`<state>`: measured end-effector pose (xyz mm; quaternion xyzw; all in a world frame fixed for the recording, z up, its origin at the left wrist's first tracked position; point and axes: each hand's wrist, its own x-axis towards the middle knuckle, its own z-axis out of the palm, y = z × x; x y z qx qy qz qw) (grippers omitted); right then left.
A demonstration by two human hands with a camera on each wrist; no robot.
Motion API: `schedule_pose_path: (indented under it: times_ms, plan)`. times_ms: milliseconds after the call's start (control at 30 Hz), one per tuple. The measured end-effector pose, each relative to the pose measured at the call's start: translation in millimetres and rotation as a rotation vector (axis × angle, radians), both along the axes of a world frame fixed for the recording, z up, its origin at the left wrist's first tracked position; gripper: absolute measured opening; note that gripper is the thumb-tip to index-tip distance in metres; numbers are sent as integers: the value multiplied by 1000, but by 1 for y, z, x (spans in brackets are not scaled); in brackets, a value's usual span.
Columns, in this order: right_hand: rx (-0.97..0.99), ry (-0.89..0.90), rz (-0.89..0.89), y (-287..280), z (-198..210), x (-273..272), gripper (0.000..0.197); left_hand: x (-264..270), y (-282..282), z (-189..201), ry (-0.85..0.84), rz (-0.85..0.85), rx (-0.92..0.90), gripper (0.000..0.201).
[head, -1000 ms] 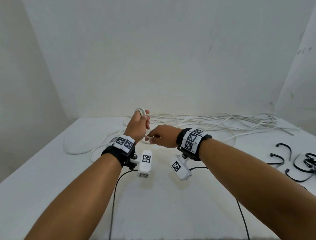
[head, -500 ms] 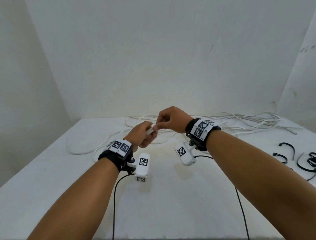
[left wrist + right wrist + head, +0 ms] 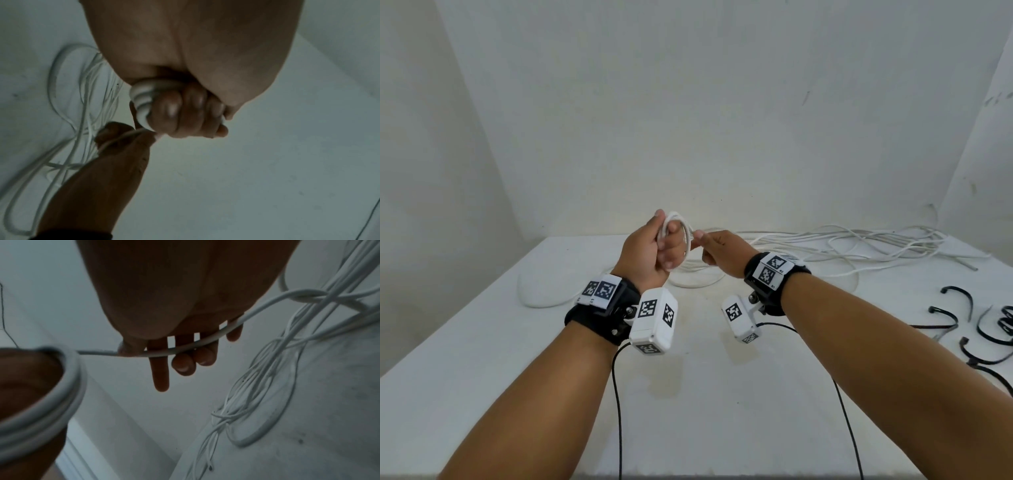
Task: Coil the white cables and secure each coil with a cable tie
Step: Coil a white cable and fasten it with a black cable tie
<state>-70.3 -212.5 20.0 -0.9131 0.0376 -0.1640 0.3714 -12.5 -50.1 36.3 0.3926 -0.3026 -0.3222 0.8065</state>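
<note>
My left hand (image 3: 664, 246) is raised above the table and grips a small upright coil of white cable (image 3: 677, 236). In the left wrist view its curled fingers (image 3: 185, 113) wrap round the stacked loops of the coil (image 3: 141, 100). Just right of the coil, my right hand (image 3: 705, 245) pinches the strand that runs into it. The right wrist view shows that cable strand (image 3: 185, 348) lying across the right fingers (image 3: 183, 363) under the thumb, and then trailing down to the table. The coil (image 3: 51, 402) fills that view's left side.
A tangle of loose white cables (image 3: 842, 243) lies along the back of the white table (image 3: 688, 411). One wide loop (image 3: 541, 301) reaches to the left. Several black cable ties (image 3: 962, 308) lie at the right edge. Walls close in behind and on both sides.
My left hand has risen and turned the coil upright. My right hand has come down from above the left hand to the coil's right side, still pinching the strand.
</note>
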Motion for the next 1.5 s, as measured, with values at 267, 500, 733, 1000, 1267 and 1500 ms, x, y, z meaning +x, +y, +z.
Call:
schedule_pose_path:
  times_ms: [267, 500, 733, 1000, 1267, 1500]
  plan:
    - [-77, 204, 93, 37, -2, -8, 46, 5, -10, 9, 13, 184, -136, 26]
    - [-490, 300, 188, 48, -1, -4, 40, 24, -13, -10, -522, 643, 438, 17]
    - [-433, 69, 148, 25, 32, -16, 12, 27, -2, -30, -871, 397, 884, 24]
    - [-138, -99, 109, -2, 47, -16, 11, 1, -2, -22, -399, 193, 519, 52]
    - [85, -278, 50, -4, 24, -11, 11, 1, -2, -18, -144, 106, 304, 51]
    - [131, -336, 29, 21, 7, -8, 29, -4, -9, -9, 31, 185, -11, 50]
